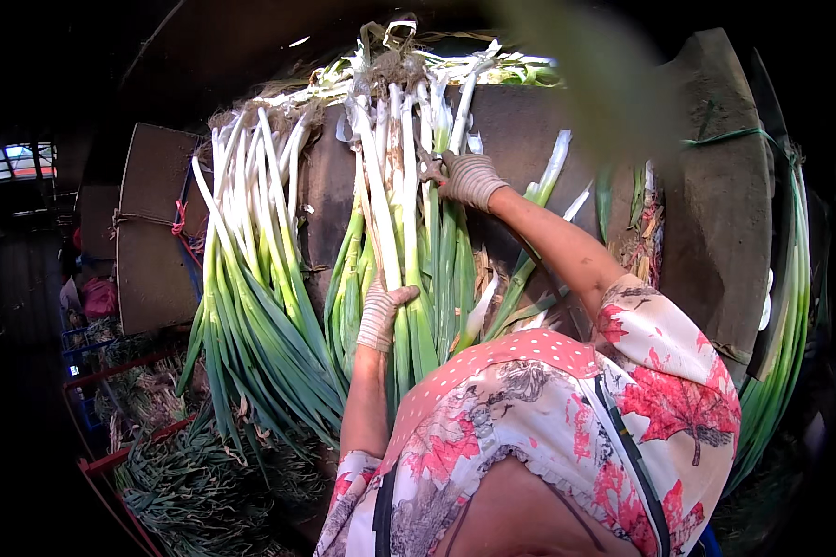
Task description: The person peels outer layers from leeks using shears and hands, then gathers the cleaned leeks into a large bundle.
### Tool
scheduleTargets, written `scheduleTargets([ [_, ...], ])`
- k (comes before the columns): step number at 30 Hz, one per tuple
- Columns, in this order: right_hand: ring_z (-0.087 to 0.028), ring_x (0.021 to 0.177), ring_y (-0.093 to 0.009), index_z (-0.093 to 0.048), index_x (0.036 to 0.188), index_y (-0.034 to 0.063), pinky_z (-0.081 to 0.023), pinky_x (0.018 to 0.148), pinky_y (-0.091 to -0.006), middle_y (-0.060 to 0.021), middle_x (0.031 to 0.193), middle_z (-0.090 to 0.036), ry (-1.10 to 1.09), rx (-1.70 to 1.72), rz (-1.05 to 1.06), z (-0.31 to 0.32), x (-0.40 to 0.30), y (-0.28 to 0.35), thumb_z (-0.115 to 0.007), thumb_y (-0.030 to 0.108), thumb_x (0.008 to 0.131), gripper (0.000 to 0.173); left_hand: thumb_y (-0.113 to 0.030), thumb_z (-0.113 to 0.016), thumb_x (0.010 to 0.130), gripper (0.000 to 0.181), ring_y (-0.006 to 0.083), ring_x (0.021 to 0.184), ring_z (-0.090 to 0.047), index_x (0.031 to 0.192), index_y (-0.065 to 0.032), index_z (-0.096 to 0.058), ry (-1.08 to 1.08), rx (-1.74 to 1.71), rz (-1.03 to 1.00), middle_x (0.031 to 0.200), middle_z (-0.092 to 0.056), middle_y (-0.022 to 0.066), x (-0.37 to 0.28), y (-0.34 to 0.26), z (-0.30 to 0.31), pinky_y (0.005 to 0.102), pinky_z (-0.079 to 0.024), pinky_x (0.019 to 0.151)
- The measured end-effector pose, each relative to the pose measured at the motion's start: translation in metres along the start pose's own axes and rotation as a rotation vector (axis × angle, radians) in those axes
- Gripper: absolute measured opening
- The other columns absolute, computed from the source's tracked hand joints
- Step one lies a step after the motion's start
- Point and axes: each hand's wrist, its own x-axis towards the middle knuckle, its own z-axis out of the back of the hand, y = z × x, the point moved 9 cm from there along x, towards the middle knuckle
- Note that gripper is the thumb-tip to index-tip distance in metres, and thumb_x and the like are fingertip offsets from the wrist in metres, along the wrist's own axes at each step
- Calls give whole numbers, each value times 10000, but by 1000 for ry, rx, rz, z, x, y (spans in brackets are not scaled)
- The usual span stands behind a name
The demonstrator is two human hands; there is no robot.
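My left hand (382, 315), in a striped glove, grips the green-white part of a few long green onions (389, 254) in the middle pile. At the upper white stalks, my right hand (470, 179), gloved the same way, is closed on something thin and dark that looks like a tool; its kind is hard to tell. Soil-caked roots (396, 68) top the middle pile. Left of it lies another pile of green onions (240, 209), white ends up and leaves hanging towards me. Loose stalks (554, 167) lie on the right.
A worn board (519, 115) lies under the onions. Peeled leaves (529, 69) lie along its far edge. At the far right hangs a bundle of green onions (794, 306) near a green tie. Cut leaves (195, 480) are heaped at the lower left beside a red frame (139, 445). A blurred shape covers the upper right.
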Motion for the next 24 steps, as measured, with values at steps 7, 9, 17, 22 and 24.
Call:
scheduleTargets([
  [7,-685,861,-385,-555,1184,29,-527,785,-477,-215,912,-698,124,4,26,-13,-6,18,-709,423,702,642,-112,-690,701,533,186,841,-641,1204,7,-562,124,-107,159,964,-679,101,-25,41,25,301,-530,814],
  [9,-683,856,-388,-562,1168,27,-531,779,-475,-212,909,-699,42,15,-12,-9,9,8,-700,432,722,619,-135,-688,695,518,191,860,-641,1181,3,-576,174,-156,161,988,-681,108,-29,45,24,310,-525,831],
  [17,-633,1021,-421,-499,1370,29,-485,914,-471,-236,1133,-655,-210,62,-87,26,-74,-16,-747,454,753,789,-243,-780,720,572,134,822,-617,1213,-31,-581,202,-243,203,973,-631,33,-79,-32,18,316,-523,769],
  [22,-620,1015,-217,-421,1439,60,-475,895,-343,-124,1073,-650,319,1527,188,-26,-97,61,-689,576,852,826,-232,-788,694,730,172,811,-615,1340,-42,-505,342,-157,272,1042,-613,50,-92,-44,-8,308,-508,732],
  [24,-599,1195,-338,-481,1401,92,-494,1010,-487,-213,1281,-611,493,2117,182,-40,-50,70,-683,547,864,732,-203,-793,672,821,203,794,-612,1396,-65,-432,386,-207,308,1100,-587,81,-92,-29,-26,328,-508,714],
])
